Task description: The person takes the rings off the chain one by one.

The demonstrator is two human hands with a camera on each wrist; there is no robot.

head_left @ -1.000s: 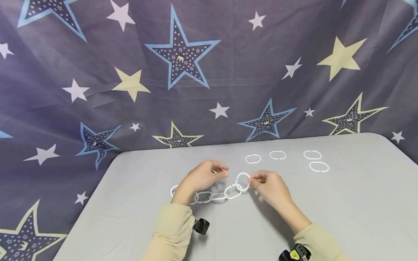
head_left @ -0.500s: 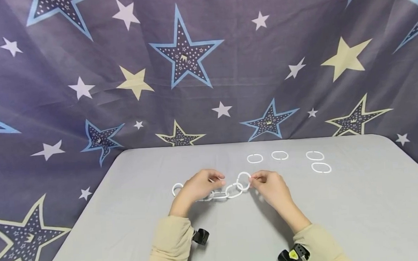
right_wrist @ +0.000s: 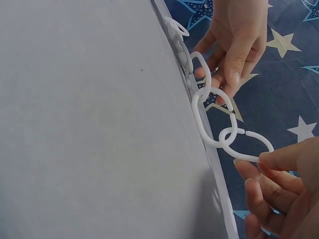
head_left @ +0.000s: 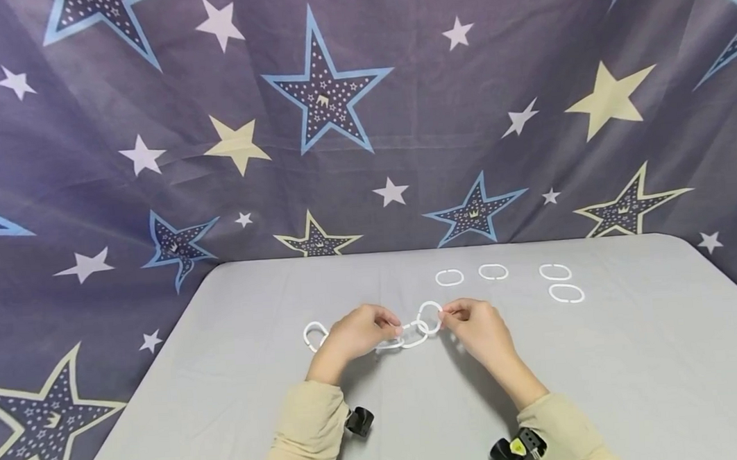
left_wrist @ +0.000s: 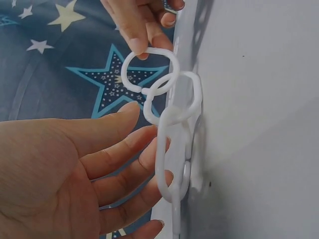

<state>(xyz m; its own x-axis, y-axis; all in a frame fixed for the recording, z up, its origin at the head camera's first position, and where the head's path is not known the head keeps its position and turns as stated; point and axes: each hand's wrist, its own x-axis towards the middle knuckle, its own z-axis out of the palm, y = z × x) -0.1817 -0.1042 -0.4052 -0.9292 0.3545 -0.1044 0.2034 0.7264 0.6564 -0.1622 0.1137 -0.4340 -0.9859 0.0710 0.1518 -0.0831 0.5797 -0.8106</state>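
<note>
A chain of white plastic links (head_left: 415,343) runs across the table, its right end lifted. My right hand (head_left: 478,328) pinches the end link (right_wrist: 251,158) between thumb and fingers. That link hangs through a second link (right_wrist: 198,117), which joins further links. My left hand (head_left: 358,331) is at the chain, beside the second and third links. In the left wrist view, the left thumb (left_wrist: 112,124) stands apart from the fingers, whose tips reach right beside the third link (left_wrist: 160,159). The left hand hides part of the chain in the head view; a far-left link (head_left: 314,326) shows beyond it.
Two loose white links, one left (head_left: 449,278) and one right (head_left: 493,272), lie at the table's back. Two more, a rear link (head_left: 555,272) and a front link (head_left: 566,293), lie further right. A star-patterned cloth (head_left: 401,131) hangs behind the grey table (head_left: 632,369).
My left hand has come down and toward the right, nearer the second link. The right hand stays in place, still pinching the end link. The head view has shifted slightly.
</note>
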